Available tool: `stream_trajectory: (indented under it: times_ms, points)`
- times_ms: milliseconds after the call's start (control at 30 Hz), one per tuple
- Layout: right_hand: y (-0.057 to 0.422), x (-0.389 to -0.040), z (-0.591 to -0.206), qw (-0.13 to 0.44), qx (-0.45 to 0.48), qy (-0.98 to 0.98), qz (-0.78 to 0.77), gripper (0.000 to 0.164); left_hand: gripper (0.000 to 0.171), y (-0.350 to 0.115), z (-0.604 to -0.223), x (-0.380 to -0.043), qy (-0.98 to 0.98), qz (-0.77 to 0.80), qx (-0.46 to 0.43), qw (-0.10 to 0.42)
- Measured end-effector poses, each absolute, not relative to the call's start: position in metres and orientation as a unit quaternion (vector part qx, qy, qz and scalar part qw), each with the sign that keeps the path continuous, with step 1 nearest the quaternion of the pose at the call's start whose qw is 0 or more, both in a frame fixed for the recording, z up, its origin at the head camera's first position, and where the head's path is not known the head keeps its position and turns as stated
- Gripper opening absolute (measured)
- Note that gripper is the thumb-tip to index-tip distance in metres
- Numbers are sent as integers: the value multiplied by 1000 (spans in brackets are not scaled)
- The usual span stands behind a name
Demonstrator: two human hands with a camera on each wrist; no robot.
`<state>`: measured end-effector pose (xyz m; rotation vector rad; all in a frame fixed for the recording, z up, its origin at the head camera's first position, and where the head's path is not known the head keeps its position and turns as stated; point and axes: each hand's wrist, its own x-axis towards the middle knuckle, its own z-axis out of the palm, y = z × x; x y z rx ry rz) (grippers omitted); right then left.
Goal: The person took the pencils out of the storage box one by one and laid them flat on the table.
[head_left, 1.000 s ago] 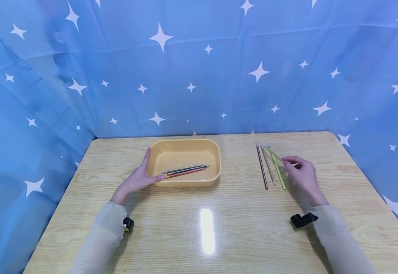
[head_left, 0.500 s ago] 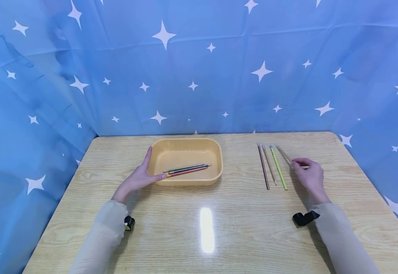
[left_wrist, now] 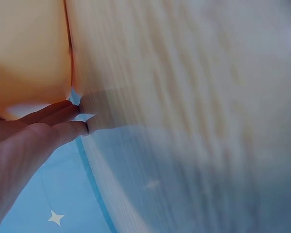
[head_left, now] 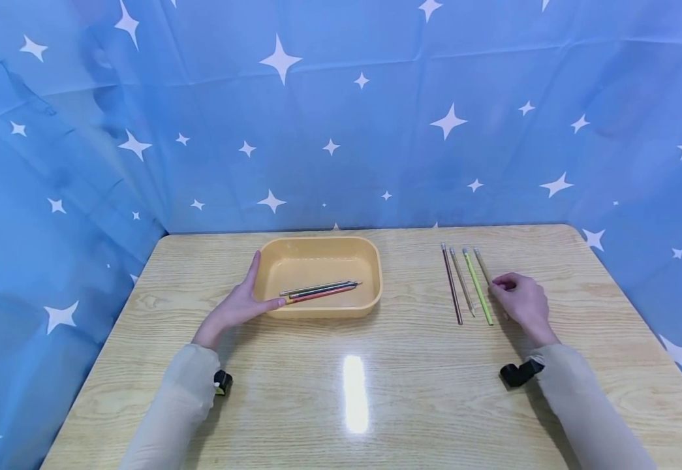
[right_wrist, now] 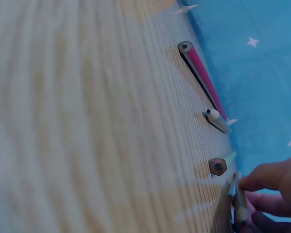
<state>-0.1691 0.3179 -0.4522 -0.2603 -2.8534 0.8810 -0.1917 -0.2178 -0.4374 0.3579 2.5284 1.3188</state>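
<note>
My right hand (head_left: 521, 301) pinches a natural-wood pencil (head_left: 482, 264), which lies almost lengthwise along the right of a row; thumb and fingers hide part of it. The right wrist view shows its sharpened tip (right_wrist: 241, 216) beside the fingers. To its left lie a lime-green pencil (head_left: 478, 287), a light brown pencil (head_left: 462, 284) and a dark red pencil (head_left: 451, 287), spaced apart. My left hand (head_left: 237, 309) rests with straight fingers against the left end of a yellow-orange tray (head_left: 376, 287), thumb at the near rim. Several pencils (head_left: 323, 292) lie together inside the tray.
A light wood-grain table (head_left: 417, 391) carries everything. Behind and beside it hangs a blue curtain (head_left: 364, 130) with white stars. A bright light reflection (head_left: 355, 395) shows on the table's front middle. Black wrist cameras (head_left: 519, 375) sit at both sleeves.
My right hand moved the wood pencil right, away from the green one, and turned it to lie nearly in line with the others. My left hand stays at the tray.
</note>
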Motion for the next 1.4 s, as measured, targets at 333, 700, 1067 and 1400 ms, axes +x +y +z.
stream_trajectory:
  times_ms: [333, 700, 1067, 1400]
  points:
    - [318, -170, -453, 65, -87, -949, 297, 28, 116, -217, -436, -192, 871, 457, 125, 132]
    - [304, -167, -445, 111, -33, -923, 367, 36, 116, -217, -437, -191, 872, 455, 124, 131]
    - [261, -172, -445, 177, 87, -885, 422, 32, 115, -219, -439, -191, 870, 457, 125, 132]
    - [229, -169, -445, 191, 236, -878, 371, 35, 116, -218, -440, -191, 876, 448, 123, 129]
